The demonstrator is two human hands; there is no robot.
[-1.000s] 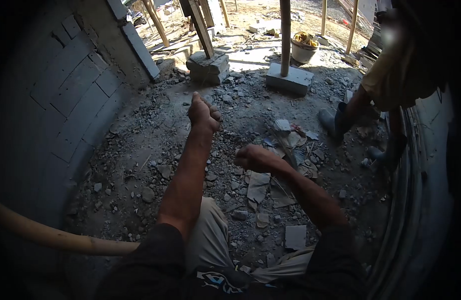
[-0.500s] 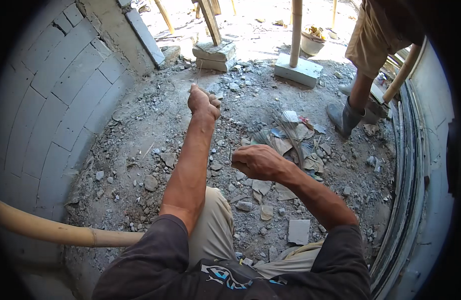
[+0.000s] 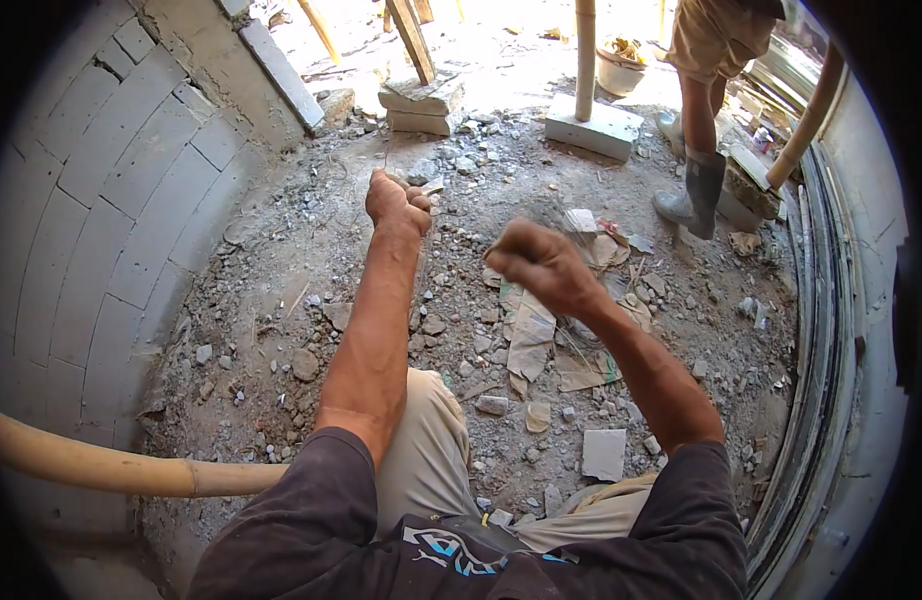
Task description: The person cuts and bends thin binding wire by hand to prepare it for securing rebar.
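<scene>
My left hand (image 3: pixel 396 203) is stretched forward with its fingers closed, and a thin wire-like strand (image 3: pixel 385 160) sticks up past the thumb. To its right, my right hand (image 3: pixel 541 265) is raised over the rubble, smeared by motion. Its fingers are curled together in a pinch; I cannot tell what they hold. Beneath the right hand lie torn paper or sack scraps (image 3: pixel 531 340) among broken stones. A pale square tile piece (image 3: pixel 604 455) rests on the ground closer to my knees.
A bamboo pole (image 3: pixel 131 468) crosses at the left beside a block wall (image 3: pixel 111 240). Ahead are stacked blocks (image 3: pixel 421 108) and a block (image 3: pixel 593 130) under an upright pole. A person in boots (image 3: pixel 693 195) stands at the right, near long strips (image 3: pixel 826 360) along the wall.
My right hand has risen and moved slightly to the right. My left hand has shifted slightly left. The other person's legs have moved, and the scraps lie differently.
</scene>
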